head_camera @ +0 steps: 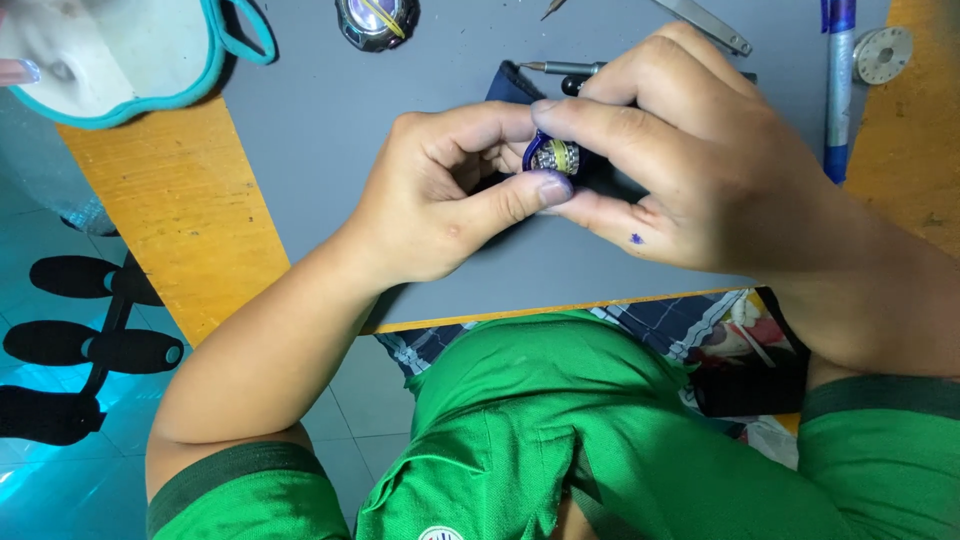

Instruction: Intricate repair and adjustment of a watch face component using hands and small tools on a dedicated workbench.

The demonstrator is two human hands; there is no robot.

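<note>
both hands pinch a small blue watch part (pixel 553 157) between left hand (pixel 440 190) and right hand (pixel 690 160); fingers hide most of it.

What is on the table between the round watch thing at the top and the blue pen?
In the head view, between the watch case and the pen lie metal tweezers and a thin screwdriver, on the grey mat.

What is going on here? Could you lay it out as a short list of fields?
Setting: grey mat on a yellow wooden table
Left hand: pinches a small round blue part from the left
Right hand: pinches the same part from the right
Behind the hands: thin metal tool, dark cloth
Far edge: round watch case, blue pen, metal disc
Top left: teal-rimmed white bowl
</note>
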